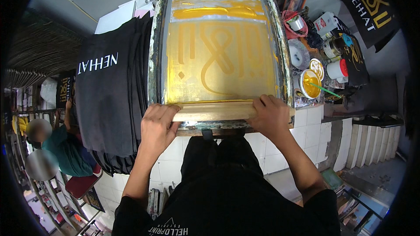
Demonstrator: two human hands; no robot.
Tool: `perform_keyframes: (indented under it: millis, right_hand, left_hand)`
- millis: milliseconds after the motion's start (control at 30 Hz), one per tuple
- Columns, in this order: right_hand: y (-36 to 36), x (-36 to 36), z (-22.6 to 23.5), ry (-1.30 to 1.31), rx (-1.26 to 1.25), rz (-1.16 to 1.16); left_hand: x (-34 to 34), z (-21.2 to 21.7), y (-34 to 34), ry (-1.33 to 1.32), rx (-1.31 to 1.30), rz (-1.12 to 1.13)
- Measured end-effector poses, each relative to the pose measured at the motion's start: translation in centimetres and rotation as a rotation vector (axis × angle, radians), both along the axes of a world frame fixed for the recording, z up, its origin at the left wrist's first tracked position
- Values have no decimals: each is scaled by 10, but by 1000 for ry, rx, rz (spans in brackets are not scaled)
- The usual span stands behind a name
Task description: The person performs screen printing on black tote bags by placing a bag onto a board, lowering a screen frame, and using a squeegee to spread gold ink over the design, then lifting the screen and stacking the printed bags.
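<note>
My left hand and my right hand grip the two ends of a wooden squeegee. It lies across the near end of a screen-printing frame, whose edges are crusted with paint. A curved, calligraphic design shows through the mesh, which carries a thin gold film. Thick gold ink sits in a band along the far end of the screen. A narrow line of ink runs along the squeegee's far edge. Its blade is hidden beneath the wood.
Black printed cloth bags are piled at the left. To the right stand a tub of gold ink with a green stick, jars and a red-lidded container. A person in a green shirt sits at far left.
</note>
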State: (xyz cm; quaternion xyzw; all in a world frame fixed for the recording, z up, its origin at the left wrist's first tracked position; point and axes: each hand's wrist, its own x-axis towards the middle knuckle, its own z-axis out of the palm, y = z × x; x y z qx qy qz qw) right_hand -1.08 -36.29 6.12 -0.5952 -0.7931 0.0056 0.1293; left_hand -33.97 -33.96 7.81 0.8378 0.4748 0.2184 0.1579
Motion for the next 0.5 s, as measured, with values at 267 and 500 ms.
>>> perform_keyframes:
  millis: [267, 500]
  right_hand:
    - [-12, 3, 5, 73, 144, 54]
    - [26, 13, 132, 73, 673, 52]
  left_hand:
    - [-52, -57, -23, -25, 94, 230]
    - [-32, 45, 17, -597, 562, 289]
